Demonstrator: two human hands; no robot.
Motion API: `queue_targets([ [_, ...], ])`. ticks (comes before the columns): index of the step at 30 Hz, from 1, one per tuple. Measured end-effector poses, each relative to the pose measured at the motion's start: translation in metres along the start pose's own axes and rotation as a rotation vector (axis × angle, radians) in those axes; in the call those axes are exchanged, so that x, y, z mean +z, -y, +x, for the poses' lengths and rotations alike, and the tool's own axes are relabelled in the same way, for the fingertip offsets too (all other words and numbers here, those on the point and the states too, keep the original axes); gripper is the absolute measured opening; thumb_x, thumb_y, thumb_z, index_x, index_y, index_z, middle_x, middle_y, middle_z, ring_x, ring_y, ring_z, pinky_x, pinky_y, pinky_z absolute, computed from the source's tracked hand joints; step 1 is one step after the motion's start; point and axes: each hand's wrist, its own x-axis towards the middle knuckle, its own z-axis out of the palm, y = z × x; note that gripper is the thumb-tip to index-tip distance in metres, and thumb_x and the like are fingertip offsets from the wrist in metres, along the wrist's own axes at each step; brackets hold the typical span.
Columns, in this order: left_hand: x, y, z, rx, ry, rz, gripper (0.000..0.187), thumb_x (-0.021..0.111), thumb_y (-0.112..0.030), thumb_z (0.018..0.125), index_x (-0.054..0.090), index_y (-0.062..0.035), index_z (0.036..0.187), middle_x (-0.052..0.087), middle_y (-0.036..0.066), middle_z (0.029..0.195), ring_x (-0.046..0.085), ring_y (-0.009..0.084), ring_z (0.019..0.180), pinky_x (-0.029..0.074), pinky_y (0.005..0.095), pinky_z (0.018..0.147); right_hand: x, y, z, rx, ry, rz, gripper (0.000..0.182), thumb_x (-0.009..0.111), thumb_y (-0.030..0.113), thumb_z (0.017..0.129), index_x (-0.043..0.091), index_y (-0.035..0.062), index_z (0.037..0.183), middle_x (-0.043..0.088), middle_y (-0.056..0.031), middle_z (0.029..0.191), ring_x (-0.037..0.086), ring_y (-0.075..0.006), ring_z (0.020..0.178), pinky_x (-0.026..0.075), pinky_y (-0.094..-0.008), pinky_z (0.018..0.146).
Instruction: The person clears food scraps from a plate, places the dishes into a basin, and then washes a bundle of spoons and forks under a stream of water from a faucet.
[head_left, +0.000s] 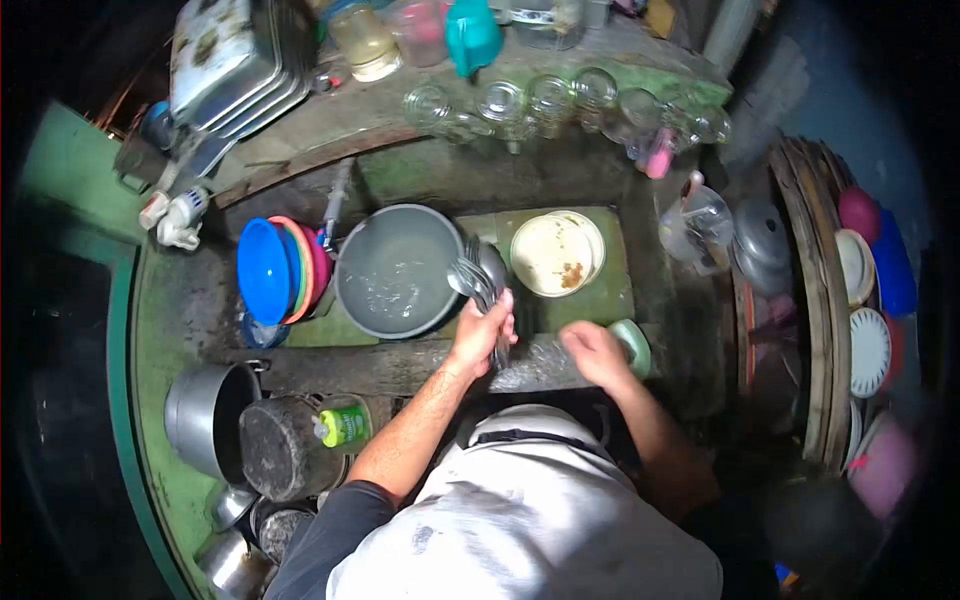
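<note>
A bunch of metal spoons and forks (474, 276) is gripped in my left hand (484, 332), heads pointing up and away from me. Just behind them sits a dark rounded thing, partly hidden by the cutlery. My right hand (590, 350) hovers over the front ledge of the sink with its fingers curled in; what they hold, if anything, I cannot tell. Beside that hand lies a pale green dish (633, 347). A grey basin (400, 235) of water stands left of the cutlery. To the right, stacked cream plates (556, 254) carry brown food bits.
Blue and other coloured bowls (266, 270) lean together left of the basin, below a tap (336, 200). Glass jars (500, 100) line the back shelf. Metal pots (205, 420) crowd the lower left. A plate rack (815, 300) with wooden slats stands at right.
</note>
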Motion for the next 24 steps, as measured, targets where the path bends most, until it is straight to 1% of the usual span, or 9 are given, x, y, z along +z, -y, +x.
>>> queue_targets([
  [2,-0.046,0.023,0.01,0.011,0.032,0.203,0.019,0.066,-0.018,0.088,0.052,-0.0064,0.092,0.052,0.0,0.066,0.049,0.008,0.051,0.042,0.024,0.044,-0.025,-0.064,-0.003,0.014,-0.134,-0.355,0.018,0.054,0.018,0.085,0.062,0.0023,0.086,0.065,-0.0179,0.081,0.063,-0.0372,0.077,0.05,-0.0413,0.071],
  [3,-0.065,0.032,0.009,-0.057,-0.026,0.263,0.017,0.066,-0.015,0.087,0.052,-0.0055,0.09,0.054,0.001,0.066,0.048,0.0081,0.05,0.041,0.0232,0.043,-0.039,-0.077,-0.004,0.201,0.099,-0.514,0.017,0.054,0.017,0.083,0.061,0.0034,0.091,0.064,-0.0226,0.091,0.059,-0.0425,0.089,0.048,-0.0465,0.076],
  [7,-0.141,0.047,0.017,-0.158,-0.116,0.255,0.014,0.065,-0.013,0.087,0.054,-0.0051,0.083,0.055,0.001,0.066,0.05,0.0082,0.051,0.043,0.0236,0.042,-0.02,-0.104,-0.002,0.26,0.075,-0.657,0.028,0.057,0.018,0.08,0.059,0.0045,0.104,0.059,-0.0276,0.109,0.054,-0.0454,0.104,0.045,-0.0502,0.086],
  [9,-0.172,0.025,0.029,-0.137,-0.262,0.19,0.012,0.064,-0.012,0.087,0.055,-0.0058,0.084,0.055,0.002,0.066,0.05,0.0093,0.05,0.044,0.0251,0.042,-0.011,-0.115,0.01,0.499,0.251,-0.776,0.045,0.06,0.019,0.077,0.054,0.0024,0.118,0.05,-0.0296,0.124,0.047,-0.0463,0.116,0.042,-0.0507,0.094],
  [13,-0.29,0.028,0.117,-0.061,-0.543,0.135,0.005,0.056,-0.002,0.085,0.054,-0.0023,0.081,0.054,0.008,0.063,0.052,0.0162,0.045,0.04,0.0284,0.035,0.01,-0.212,0.004,0.203,0.216,-1.085,0.037,0.067,0.017,0.07,0.063,0.0025,0.104,0.061,-0.0234,0.105,0.056,-0.0413,0.102,0.045,-0.0459,0.09],
  [16,-0.368,0.067,0.196,-0.386,-0.693,0.54,0.007,0.053,-0.01,0.087,0.059,-0.0079,0.083,0.059,0.008,0.069,0.056,0.0192,0.054,0.044,0.035,0.046,-0.001,-0.199,0.008,0.48,0.353,-0.905,0.04,0.069,0.017,0.07,0.061,0.0003,0.105,0.061,-0.0239,0.105,0.057,-0.0408,0.102,0.047,-0.0442,0.09],
  [17,-0.376,0.085,0.217,-0.396,-0.682,0.531,0.007,0.053,-0.01,0.087,0.059,-0.0079,0.083,0.059,0.008,0.069,0.056,0.0192,0.054,0.044,0.035,0.046,-0.004,-0.185,0.009,0.491,0.355,-0.917,0.04,0.069,0.017,0.07,0.061,0.0003,0.105,0.061,-0.0239,0.105,0.057,-0.0408,0.102,0.047,-0.0442,0.09],
  [19,-0.382,0.114,0.245,-0.363,-0.53,-0.028,0.007,0.056,-0.011,0.086,0.06,-0.0067,0.091,0.057,0.008,0.068,0.057,0.0251,0.057,0.047,0.0317,0.049,-0.007,-0.142,0.012,0.541,0.226,-0.898,0.05,0.07,0.018,0.07,0.056,-0.0025,0.113,0.061,-0.0239,0.107,0.057,-0.039,0.103,0.048,-0.0428,0.089],
  [24,-0.281,0.053,0.214,-0.019,-0.509,-0.452,0.019,0.066,-0.027,0.087,0.059,-0.0095,0.09,0.055,0.003,0.066,0.052,0.018,0.055,0.044,0.0296,0.048,-0.012,-0.078,0.011,0.671,0.3,-0.857,0.053,0.068,0.021,0.076,0.054,-0.0017,0.121,0.06,-0.0232,0.114,0.057,-0.0381,0.107,0.048,-0.0417,0.092],
])
